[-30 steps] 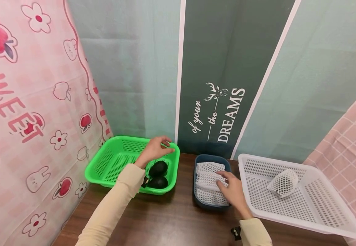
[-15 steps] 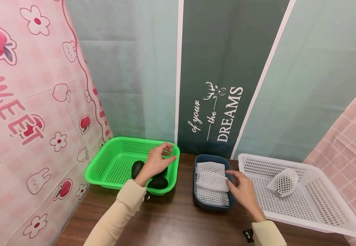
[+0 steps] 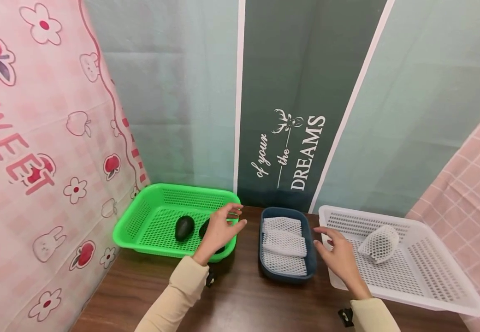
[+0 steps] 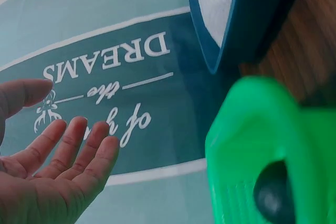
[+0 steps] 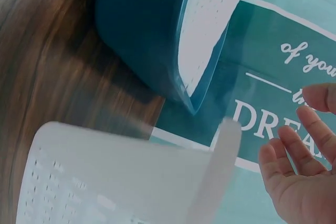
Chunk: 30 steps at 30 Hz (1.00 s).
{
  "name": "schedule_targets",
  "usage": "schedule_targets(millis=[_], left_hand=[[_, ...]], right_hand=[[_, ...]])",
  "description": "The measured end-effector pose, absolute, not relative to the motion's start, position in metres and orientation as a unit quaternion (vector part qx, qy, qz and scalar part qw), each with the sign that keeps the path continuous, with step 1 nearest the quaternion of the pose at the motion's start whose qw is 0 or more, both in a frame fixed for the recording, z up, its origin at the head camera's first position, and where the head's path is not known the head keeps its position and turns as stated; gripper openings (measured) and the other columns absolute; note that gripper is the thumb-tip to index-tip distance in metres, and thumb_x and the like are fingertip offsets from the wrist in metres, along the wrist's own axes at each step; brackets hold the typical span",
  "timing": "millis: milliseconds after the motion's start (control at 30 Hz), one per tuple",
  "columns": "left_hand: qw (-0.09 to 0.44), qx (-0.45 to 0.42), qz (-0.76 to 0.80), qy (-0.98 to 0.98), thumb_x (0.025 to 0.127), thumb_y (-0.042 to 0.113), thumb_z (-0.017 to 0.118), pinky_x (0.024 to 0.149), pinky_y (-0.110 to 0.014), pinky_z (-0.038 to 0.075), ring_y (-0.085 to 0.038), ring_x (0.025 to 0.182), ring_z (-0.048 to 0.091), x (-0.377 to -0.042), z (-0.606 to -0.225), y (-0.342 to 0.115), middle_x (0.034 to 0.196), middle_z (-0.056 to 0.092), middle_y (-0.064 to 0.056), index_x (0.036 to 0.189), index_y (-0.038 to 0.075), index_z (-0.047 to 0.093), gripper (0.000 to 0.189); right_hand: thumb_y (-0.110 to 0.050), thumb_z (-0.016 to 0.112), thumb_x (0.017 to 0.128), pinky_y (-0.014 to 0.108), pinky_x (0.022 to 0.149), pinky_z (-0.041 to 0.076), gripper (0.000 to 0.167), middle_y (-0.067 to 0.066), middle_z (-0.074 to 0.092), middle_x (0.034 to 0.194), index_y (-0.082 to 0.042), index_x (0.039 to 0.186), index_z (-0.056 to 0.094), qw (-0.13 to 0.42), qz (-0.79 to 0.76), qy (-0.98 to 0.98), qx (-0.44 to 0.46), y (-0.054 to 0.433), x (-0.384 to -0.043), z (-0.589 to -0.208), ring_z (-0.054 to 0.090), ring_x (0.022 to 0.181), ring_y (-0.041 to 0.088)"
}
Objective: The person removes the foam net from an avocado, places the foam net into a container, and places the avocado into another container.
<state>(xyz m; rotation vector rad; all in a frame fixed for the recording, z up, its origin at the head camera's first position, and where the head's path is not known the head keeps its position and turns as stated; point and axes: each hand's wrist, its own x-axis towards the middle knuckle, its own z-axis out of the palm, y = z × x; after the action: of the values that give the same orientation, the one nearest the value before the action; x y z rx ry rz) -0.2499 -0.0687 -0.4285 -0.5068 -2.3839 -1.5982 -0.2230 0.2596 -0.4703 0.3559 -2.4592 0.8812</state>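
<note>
My left hand (image 3: pixel 221 230) hovers over the right end of the green basket (image 3: pixel 138 246), fingers loosely bent and holding nothing. Dark, egg-shaped fruits that look like avocados lie in that basket: one avocado (image 3: pixel 184 228) in plain sight, others partly hidden behind the hand. My right hand (image 3: pixel 339 256) is above the left edge of the white basket (image 3: pixel 414 304), just right of the dark blue bin (image 3: pixel 287 278); nothing is in its fingers. White foam net sleeves (image 3: pixel 284 243) lie stacked in the bin. One white net sleeve with something bulging inside (image 3: pixel 381 244) sits in the white basket.
All three containers stand on a brown wooden table (image 3: pixel 240 299). Behind them hangs a green curtain (image 3: pixel 281 92) with white lettering. A pink patterned cloth (image 3: pixel 49 152) closes the left side, a pink checked cloth (image 3: pixel 468 180) the right.
My right hand has drawn back rightward from the net sleeves in the blue bin. My left hand has shifted right and slightly down, uncovering an avocado on its left.
</note>
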Motion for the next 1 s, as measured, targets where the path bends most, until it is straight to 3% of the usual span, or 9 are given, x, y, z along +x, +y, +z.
schedule_targets(millis=[167,400,667,1000], left_hand=[[0.114,-0.164,-0.567,-0.799,0.085,0.011,0.073,0.08,-0.043,0.053,-0.026,0.094,0.063,-0.247,-0.434,-0.054,0.101,0.065,-0.006,0.116,0.008,0.064,0.033],[0.107,-0.169,-0.586,-0.785,0.083,0.009,0.074,0.081,-0.048,0.052,-0.035,0.096,0.063,-0.241,-0.444,-0.034,0.1,0.066,-0.008,0.114,0.005,0.064,0.033],[0.078,-0.141,-0.61,-0.776,0.082,0.011,0.075,0.081,-0.04,0.053,-0.023,0.093,0.064,-0.23,-0.456,-0.011,0.1,0.066,-0.003,0.114,0.008,0.065,0.034],[0.066,-0.121,-0.64,-0.756,0.081,0.011,0.077,0.081,-0.039,0.054,-0.035,0.094,0.064,-0.22,-0.474,0.014,0.099,0.066,-0.007,0.114,0.006,0.065,0.035]], right_hand=[[-0.001,0.072,0.082,0.057,0.076,0.051,0.029,0.021,0.063,0.114,-0.002,0.112,0.068,0.244,0.315,-0.908,0.126,0.266,-0.221,-0.467,0.06,0.103,0.039],[-0.001,0.073,0.082,0.057,0.076,0.051,0.032,0.021,0.063,0.114,-0.002,0.113,0.068,0.241,0.302,-0.915,0.118,0.276,-0.216,-0.464,0.06,0.101,0.039],[0.001,0.073,0.08,0.058,0.074,0.051,0.033,0.021,0.064,0.111,-0.002,0.112,0.068,0.257,0.294,-0.913,0.119,0.285,-0.214,-0.46,0.061,0.1,0.04],[-0.001,0.073,0.082,0.057,0.076,0.051,0.041,0.022,0.064,0.117,0.001,0.121,0.063,0.238,0.297,-0.917,0.12,0.293,-0.215,-0.458,0.061,0.102,0.04]])
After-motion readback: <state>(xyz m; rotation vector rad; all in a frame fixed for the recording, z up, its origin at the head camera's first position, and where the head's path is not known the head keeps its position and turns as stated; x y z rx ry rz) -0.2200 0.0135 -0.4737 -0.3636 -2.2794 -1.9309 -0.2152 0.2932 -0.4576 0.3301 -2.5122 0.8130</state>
